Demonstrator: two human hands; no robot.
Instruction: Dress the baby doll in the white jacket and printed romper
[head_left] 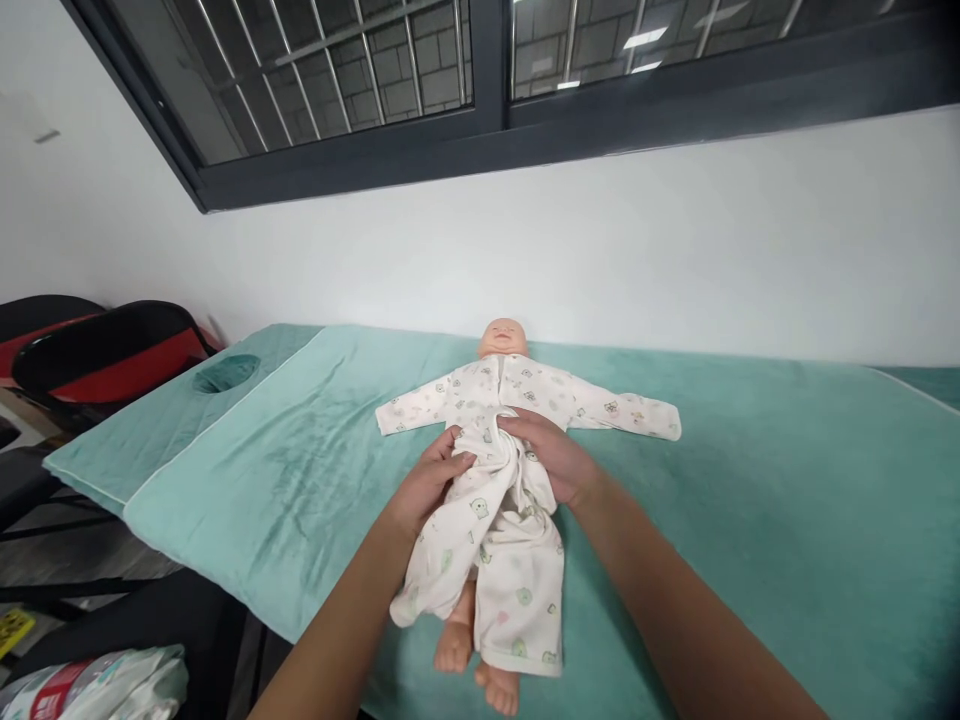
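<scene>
A baby doll (504,337) lies on its back, its head toward the wall and its bare feet (454,645) toward me. It wears a white printed top (469,390) with the long sleeves spread out sideways. Over its belly and legs lie white baby pants (517,590) with green animal prints, bunched and twisted at the waist. My left hand (435,480) pinches the pants' left edge between thumb and fingers. At the other side of the waist, my right hand (551,455) is closed on the cloth, its fingertips partly hidden in the folds.
A green padded bed cover (750,520) spreads under the doll, with a round face hole (227,373) at the left. White wall and a dark-framed window (487,130) stand behind. Black and red chairs (120,350) and a plastic package (97,685) are at the left.
</scene>
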